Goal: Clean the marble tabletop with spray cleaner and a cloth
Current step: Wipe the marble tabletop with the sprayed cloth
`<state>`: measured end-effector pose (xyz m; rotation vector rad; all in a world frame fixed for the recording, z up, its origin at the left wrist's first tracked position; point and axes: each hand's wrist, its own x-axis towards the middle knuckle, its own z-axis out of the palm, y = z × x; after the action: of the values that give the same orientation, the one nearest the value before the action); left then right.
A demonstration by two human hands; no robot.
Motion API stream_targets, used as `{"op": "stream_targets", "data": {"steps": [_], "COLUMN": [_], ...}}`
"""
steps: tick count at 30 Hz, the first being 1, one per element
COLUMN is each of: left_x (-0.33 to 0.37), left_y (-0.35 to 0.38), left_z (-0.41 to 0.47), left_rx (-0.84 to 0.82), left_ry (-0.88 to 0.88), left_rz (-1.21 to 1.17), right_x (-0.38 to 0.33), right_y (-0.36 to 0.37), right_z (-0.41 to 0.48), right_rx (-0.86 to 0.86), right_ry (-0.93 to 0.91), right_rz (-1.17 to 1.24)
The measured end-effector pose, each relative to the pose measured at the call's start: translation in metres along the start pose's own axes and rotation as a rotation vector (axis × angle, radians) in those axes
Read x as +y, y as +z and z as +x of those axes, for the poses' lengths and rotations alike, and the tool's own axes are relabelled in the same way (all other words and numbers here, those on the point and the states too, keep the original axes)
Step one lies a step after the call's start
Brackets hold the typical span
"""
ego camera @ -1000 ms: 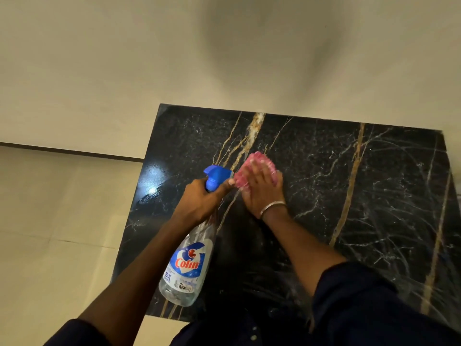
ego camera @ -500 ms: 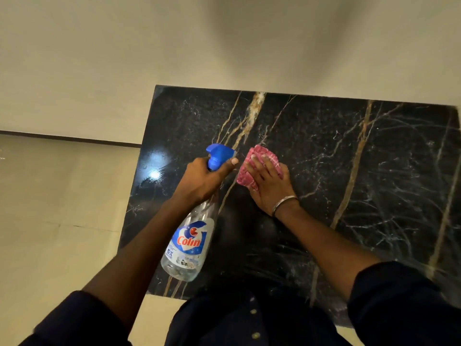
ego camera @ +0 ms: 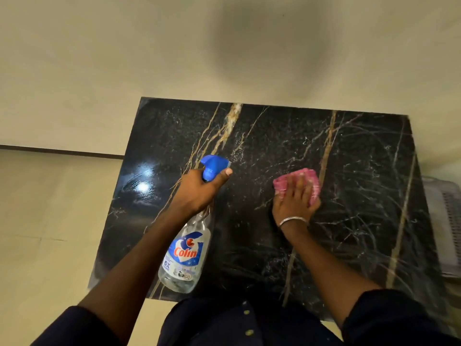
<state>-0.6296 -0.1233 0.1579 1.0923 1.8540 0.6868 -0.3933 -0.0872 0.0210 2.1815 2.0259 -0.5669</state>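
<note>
While the head view looks straight down, the left hand [ego camera: 197, 191] is wrapped tightly round the neck of the spray bottle [ego camera: 184, 258], thumb lying along the blue trigger head [ego camera: 212, 166]. The bottle is held above the marble tabletop [ego camera: 274, 136], tilted, with its clear base toward 6 o'clock and its nozzle toward 2 o'clock. The forearm comes in from 7 o'clock. At 3 o'clock from that hand, well apart, the right hand [ego camera: 294, 201] lies flat with fingers straight and slightly spread, clasping nothing but pressing the pink cloth [ego camera: 309, 177] onto the stone. The cloth is bunched under the fingers and shows past them toward 12 o'clock. A silver bracelet [ego camera: 293, 220] circles the wrist, and the forearm enters from 5 o'clock. A light reflection [ego camera: 143, 187] shines on the slab at 9 o'clock, and a pale slatted object [ego camera: 446, 221] sits off its 3 o'clock edge.
</note>
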Motion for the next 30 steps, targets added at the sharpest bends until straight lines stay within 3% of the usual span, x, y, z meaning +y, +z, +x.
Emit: {"op": "stream_targets", "data": {"steps": [3, 7, 8, 12, 14, 16, 20, 22, 25, 30], "left_x": [0.002, 0.009, 0.009, 0.008, 0.009, 0.012, 0.011, 0.008, 0.009, 0.029], "left_y": [0.009, 0.019, 0.020, 0.023, 0.025, 0.028, 0.035, 0.041, 0.049, 0.063], "left_z": [-0.007, -0.017, -0.018, -0.027, -0.030, -0.034, -0.043, -0.048, -0.055, -0.069], "left_rx": [-0.005, 0.005, 0.003, -0.004, 0.002, 0.003, 0.005, 0.006, -0.019, -0.115], "left_ry": [0.001, -0.001, 0.003, 0.004, -0.001, 0.009, 0.015, -0.002, -0.005, 0.072], "left_rz": [0.021, 0.061, 0.056, 0.014, 0.009, 0.007, 0.009, 0.005, 0.027, 0.047], "right_x": [-0.023, 0.007, 0.018, 0.062, 0.072, 0.070, 0.046, 0.057, 0.075, 0.084], "right_y": [0.021, 0.024, 0.019, -0.014, -0.025, -0.035, -0.081, -0.086, -0.078, -0.061], "right_z": [-0.034, -0.032, -0.025, 0.007, 0.020, 0.028, 0.009, -0.001, -0.020, -0.026], "right_rx": [-0.064, -0.081, -0.073, 0.046, 0.073, 0.026, -0.289, -0.526, -0.784, -0.756], "right_ry": [-0.323, -0.729, -0.732, -0.357, -0.296, -0.252, 0.233, 0.334, 0.228, 0.284], "right_rz": [-0.128, -0.299, -0.322, -0.201, -0.147, 0.110, 1.431, 1.879, 2.076, 2.196]}}
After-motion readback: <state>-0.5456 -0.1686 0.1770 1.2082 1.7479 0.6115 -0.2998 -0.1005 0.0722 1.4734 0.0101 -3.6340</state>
